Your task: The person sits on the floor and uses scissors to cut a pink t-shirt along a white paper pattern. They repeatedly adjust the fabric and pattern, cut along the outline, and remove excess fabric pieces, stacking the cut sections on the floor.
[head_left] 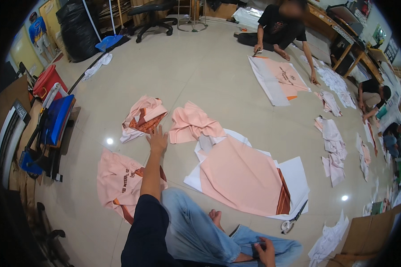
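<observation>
My left hand (pixel 157 140) reaches forward with fingers spread, at the near edge of a crumpled pink fabric piece (pixel 142 111) with a brown-orange patterned part. Under my left forearm lies another pink fabric piece (pixel 113 171), with dark lettering and a patterned band. My right hand (pixel 266 252) is low by my jeans leg, fingers loosely bent and apart, with nothing visible in it. In front of me a large pink panel (pixel 240 173) with a patterned corner lies flat over white sheets (pixel 297 171). Beside its right corner rest scissors (pixel 289 224) with pale handles.
Bunched pink cloth (pixel 194 122) lies beyond the panel. A seated co-worker (pixel 280 26) handles a printed pink panel (pixel 280 78) at the far right. Piles of pale fabric (pixel 333 144) line the right. A blue-topped machine (pixel 58 120) and red bucket (pixel 49 83) stand left.
</observation>
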### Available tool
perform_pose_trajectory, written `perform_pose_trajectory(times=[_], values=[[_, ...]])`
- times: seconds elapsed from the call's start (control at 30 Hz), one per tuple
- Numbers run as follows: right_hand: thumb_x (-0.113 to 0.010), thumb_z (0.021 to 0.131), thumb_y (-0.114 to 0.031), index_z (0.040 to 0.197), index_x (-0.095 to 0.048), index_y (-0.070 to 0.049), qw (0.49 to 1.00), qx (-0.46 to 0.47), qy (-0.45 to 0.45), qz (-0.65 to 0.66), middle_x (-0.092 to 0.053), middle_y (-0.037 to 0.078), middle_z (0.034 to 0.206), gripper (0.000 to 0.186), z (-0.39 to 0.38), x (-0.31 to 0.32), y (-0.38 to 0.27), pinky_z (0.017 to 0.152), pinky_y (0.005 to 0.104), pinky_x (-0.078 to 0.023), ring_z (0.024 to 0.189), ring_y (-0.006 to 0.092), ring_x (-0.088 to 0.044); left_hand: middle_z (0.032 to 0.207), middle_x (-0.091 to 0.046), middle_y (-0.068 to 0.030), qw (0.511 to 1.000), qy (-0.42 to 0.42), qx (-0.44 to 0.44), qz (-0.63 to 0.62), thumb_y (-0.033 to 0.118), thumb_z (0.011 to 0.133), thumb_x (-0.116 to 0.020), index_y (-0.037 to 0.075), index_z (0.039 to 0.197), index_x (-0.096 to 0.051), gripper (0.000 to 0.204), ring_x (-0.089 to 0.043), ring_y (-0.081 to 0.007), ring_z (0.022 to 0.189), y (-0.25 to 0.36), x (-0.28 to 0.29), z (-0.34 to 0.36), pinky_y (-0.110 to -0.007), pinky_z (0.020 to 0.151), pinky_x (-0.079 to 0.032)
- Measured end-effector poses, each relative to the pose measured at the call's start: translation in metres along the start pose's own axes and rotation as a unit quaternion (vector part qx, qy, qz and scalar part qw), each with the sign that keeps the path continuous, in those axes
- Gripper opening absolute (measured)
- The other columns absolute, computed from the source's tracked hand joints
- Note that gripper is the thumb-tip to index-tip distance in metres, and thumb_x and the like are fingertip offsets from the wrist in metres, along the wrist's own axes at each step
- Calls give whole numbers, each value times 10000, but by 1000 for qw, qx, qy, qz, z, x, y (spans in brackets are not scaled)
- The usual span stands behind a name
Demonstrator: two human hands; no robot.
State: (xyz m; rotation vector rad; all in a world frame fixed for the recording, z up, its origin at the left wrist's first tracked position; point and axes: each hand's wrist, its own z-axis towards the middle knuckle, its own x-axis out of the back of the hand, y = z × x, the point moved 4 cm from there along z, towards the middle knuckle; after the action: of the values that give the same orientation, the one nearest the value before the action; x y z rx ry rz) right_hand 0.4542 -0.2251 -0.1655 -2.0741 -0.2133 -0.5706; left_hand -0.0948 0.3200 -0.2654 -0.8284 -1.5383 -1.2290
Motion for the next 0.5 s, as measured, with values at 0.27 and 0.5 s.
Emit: perform_pose_trajectory(times=[0.27,0.5], values=[[-700,973,-294,1402,-579,-10,996,25,-5,-86,-713,162,1121,529,9,4,-29,882,385,-536,978,246,-669,1644,-276,-257,990,119,79,13,534,779,-782,215,1591,-380,961,-245,-518,1502,2,52,-1,-692,1154,-282],[-799,886,-201,1289,-661,-26,996,74,16,-50,-644,188,1217,460,26,-6,-76,886,373,-546,1062,295,-653,1304,-636,-246,991,91,44,-91,303,777,-806,-2,1330,-615,659,-647,-397,1166,-86,52,-8,-482,964,-524]])
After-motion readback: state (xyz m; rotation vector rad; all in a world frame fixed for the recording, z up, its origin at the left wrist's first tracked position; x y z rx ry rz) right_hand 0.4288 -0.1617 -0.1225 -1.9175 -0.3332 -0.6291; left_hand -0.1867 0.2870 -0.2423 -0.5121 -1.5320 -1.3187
